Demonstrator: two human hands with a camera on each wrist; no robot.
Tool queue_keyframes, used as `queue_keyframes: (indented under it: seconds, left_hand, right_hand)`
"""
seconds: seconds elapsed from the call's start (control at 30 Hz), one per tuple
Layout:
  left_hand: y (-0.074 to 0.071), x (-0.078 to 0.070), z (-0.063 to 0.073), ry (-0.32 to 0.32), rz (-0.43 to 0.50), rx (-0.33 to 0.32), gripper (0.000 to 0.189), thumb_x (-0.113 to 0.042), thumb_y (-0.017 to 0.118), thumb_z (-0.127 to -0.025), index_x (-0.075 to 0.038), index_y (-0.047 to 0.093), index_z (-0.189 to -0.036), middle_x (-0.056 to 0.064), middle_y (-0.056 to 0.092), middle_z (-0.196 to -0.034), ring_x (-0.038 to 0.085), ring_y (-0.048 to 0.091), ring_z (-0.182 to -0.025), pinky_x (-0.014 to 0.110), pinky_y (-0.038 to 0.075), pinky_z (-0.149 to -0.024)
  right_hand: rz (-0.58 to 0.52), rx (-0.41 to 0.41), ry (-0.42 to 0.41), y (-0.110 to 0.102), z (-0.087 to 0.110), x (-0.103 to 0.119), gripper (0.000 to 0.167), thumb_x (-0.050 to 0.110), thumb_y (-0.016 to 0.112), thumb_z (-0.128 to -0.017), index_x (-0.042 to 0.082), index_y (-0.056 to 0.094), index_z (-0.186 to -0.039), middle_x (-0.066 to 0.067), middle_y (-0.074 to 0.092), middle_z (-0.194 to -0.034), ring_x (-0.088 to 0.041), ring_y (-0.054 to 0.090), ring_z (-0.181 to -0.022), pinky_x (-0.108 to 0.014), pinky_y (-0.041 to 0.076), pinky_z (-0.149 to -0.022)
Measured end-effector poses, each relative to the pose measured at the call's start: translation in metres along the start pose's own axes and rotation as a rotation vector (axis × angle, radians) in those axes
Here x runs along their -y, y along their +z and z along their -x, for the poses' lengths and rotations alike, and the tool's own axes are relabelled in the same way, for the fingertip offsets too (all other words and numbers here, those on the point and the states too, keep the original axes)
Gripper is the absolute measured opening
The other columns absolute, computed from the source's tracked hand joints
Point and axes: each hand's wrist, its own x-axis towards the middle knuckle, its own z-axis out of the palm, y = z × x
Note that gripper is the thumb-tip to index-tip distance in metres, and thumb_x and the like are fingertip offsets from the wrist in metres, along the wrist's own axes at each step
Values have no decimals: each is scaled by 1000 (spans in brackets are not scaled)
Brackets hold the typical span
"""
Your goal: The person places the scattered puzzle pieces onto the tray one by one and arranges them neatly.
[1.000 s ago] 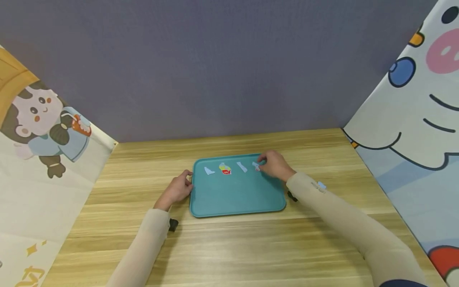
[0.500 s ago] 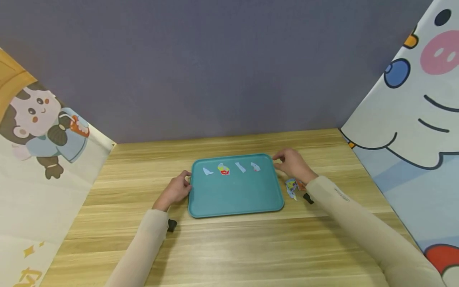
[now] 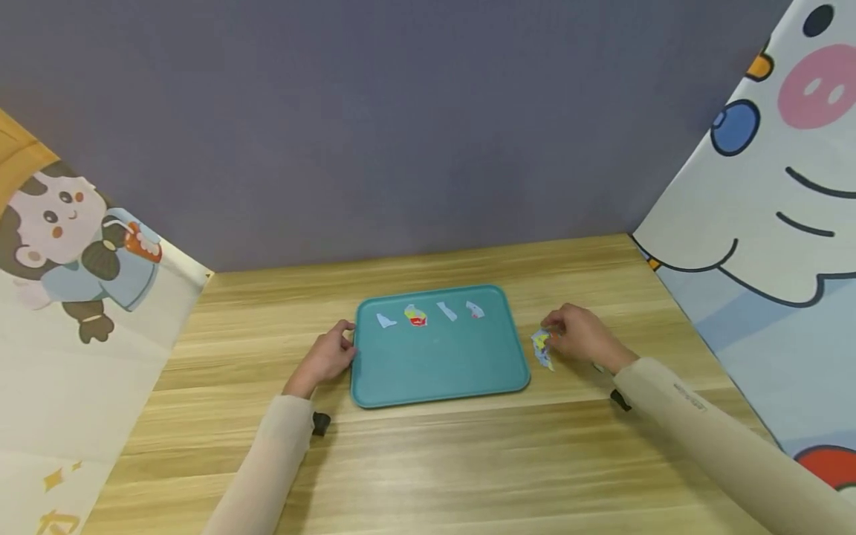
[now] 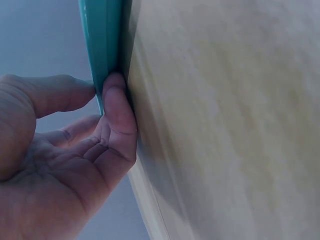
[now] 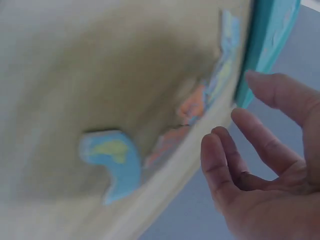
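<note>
My left hand (image 3: 326, 354) pinches the left rim of a teal tray (image 3: 441, 375); in the left wrist view the thumb lies on the rim and a finger is tucked beneath it. Beyond the tray's right edge, my right hand (image 3: 588, 340) hovers over flat printed pieces with irregular outlines, its thumb and fingers apart. A yellow-and-blue piece (image 3: 542, 351) shows beside its fingertips. The right wrist view shows orange pieces (image 5: 194, 106) and a curved blue-and-yellow piece (image 5: 131, 162) on the table, with nothing between the fingers.
Along the tray's far side lies a row of several small pieces: a pale one (image 3: 386, 320), a yellow-and-red one (image 3: 416, 317), a pale strip (image 3: 446, 311) and a whitish one (image 3: 474, 309). A grey panel (image 3: 414, 134) stands behind the wooden table (image 3: 428, 468).
My right hand has left the whitish piece on the tray and moved right, past the tray's edge, to the pieces on the table. My left hand stays at the left rim.
</note>
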Motion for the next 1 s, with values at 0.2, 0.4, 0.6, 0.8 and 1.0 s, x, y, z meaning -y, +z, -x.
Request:
queue_keyframes:
  seconds: [0.2, 0.4, 0.6, 0.8, 1.0]
  left_hand:
    - [-4, -1, 1, 4, 9, -5, 44, -3, 58, -89, 4, 42, -130, 16, 64, -90, 24, 61, -78, 39, 50, -70]
    - [-2, 0, 0, 2, 8, 10, 44, -3, 57, -90, 4, 41, -131, 17, 63, -92, 24, 61, -80, 38, 51, -70]
    - [-1, -1, 1, -5, 15, 15, 45, -3, 57, -91, 4, 41, -132, 17, 63, -93, 25, 61, -81, 39, 51, -72]
    - [-1, -2, 2, -4, 11, 15, 44, -4, 56, -91, 4, 41, -132, 18, 64, -95, 27, 62, -83, 39, 51, -72]
    - [-1, -2, 3, -1, 11, 10, 44, -4, 56, -91, 4, 41, -132, 18, 64, -95, 26, 62, -83, 39, 51, -72]
  right_hand:
    - [25, -12, -23, 13, 11, -6, 41, 14, 78, -77, -5, 64, -110, -10, 55, -89, -21, 49, -76, -36, 44, -65]
    - [34, -66, -7, 20, 17, -6, 37, 13, 77, -78, -5, 65, -108, -11, 55, -90, -19, 47, -72, -33, 41, -61]
    - [47, -105, -36, 23, 22, -7, 26, 3, 72, -80, -4, 66, -104, -12, 56, -89, -19, 49, -73, -34, 43, -62]
    - [29, -133, -8, 24, 26, -8, 20, -4, 67, -81, -4, 67, -101, -9, 55, -85, -20, 54, -74, -37, 48, -65]
    - [24, -147, 53, 24, 29, -9, 26, 2, 71, -80, -6, 64, -104, -9, 54, -83, -21, 53, -74, -37, 48, -65]
